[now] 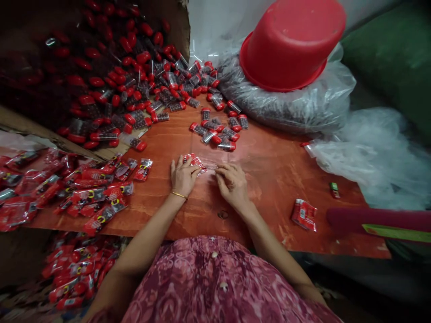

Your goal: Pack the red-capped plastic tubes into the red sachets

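red-printed clear packet [197, 162] lies on the tabletop [269, 170] just below the red-capped tubes [217, 132], long axis running side to side; left hand [183, 177] and right hand [232, 184], fingers curled, pinch its ends.

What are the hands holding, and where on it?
A small red-printed clear packet, flat on the table: the left hand grips its printed end, the right hand its clear end.
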Demonstrator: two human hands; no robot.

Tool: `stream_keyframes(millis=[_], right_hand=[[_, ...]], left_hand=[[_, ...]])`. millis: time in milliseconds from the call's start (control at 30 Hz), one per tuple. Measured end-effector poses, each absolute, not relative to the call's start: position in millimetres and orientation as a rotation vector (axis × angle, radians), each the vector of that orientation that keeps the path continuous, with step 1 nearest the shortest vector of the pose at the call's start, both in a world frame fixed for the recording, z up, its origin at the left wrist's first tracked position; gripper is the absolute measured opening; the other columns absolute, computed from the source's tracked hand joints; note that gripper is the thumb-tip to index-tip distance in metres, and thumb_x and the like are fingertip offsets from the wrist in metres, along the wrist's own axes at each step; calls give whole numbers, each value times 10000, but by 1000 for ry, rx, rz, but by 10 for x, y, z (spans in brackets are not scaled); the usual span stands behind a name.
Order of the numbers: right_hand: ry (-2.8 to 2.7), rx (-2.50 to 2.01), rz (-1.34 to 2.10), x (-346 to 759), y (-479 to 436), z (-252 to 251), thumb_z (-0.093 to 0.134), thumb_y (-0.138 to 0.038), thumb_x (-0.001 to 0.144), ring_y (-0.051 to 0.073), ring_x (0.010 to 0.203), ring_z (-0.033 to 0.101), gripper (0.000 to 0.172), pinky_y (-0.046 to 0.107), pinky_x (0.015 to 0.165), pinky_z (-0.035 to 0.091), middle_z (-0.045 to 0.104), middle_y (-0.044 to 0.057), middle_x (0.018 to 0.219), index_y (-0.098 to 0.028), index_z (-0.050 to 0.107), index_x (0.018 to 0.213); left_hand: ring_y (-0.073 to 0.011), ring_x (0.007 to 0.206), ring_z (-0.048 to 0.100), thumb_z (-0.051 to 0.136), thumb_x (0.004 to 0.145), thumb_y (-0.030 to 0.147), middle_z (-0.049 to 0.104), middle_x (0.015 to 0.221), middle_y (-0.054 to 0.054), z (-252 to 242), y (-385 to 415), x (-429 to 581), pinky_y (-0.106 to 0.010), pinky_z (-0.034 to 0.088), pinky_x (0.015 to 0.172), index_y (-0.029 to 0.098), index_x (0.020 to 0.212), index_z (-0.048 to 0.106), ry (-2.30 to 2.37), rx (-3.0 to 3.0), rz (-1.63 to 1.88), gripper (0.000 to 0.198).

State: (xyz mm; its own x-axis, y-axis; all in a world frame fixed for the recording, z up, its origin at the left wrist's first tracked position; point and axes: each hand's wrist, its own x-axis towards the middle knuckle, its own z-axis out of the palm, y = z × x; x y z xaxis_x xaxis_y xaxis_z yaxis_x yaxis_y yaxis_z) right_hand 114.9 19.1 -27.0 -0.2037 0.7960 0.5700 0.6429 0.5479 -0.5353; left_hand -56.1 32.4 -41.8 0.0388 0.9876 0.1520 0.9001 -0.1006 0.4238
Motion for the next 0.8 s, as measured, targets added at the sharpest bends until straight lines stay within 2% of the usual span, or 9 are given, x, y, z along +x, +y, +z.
stream_keyframes(millis=[167,333,467,533,600,700,800], right_hand=[[-1848,-1214,341,1144,144,-221,482,-217,849,186,824,614,167,362,795,465,696,72,859,-181,644,834],[-1606,-1340,840,922,227,-218,505,-407,834,126,598,556,273,255,576,450,661,28,740,-168,636,857],[-1364,-1219,1095,758,367,-246,549,-500,765,109,528,515,334,226,498,414,608,-4,624,-171,602,749],[-1320,-1179,1115,736,404,-248,512,-509,784,103,501,491,354,220,481,394,570,-15,565,-177,579,681],[-1318,-1197,1111,748,411,-254,478,-512,802,93,452,439,383,214,449,356,505,-32,491,-182,547,623],[-1340,-1264,1093,802,405,-288,431,-498,830,87,415,389,409,214,432,318,437,-47,439,-183,530,589],[-1407,-1348,946,888,435,-325,430,-447,844,103,486,447,355,221,488,341,514,-33,525,-179,618,705]], left_hand=[[-291,1264,419,565,803,332,582,1244,-54,-334,351,-561,-552,268,1031,281,877,717,1968,1913,741,177],[-286,1250,439,582,787,273,584,1232,-73,-171,281,-516,-557,263,1032,260,883,716,1886,1814,949,166],[-258,1239,455,587,773,271,606,1217,-65,-134,225,-454,-489,293,1044,242,901,709,1748,1700,1133,178],[-233,1124,557,600,763,316,647,1152,-82,-141,225,-430,-396,411,957,219,1000,678,1677,1449,1249,268],[-190,873,653,628,732,367,703,988,-84,-157,249,-414,-284,501,747,185,1054,648,1550,1133,1275,370],[-114,527,589,669,680,373,682,665,-28,-197,323,-416,-190,431,488,145,947,667,1404,884,1186,351],[-109,455,541,657,686,312,625,551,-3,-247,405,-449,-202,412,472,138,892,672,1522,1030,1104,271]])
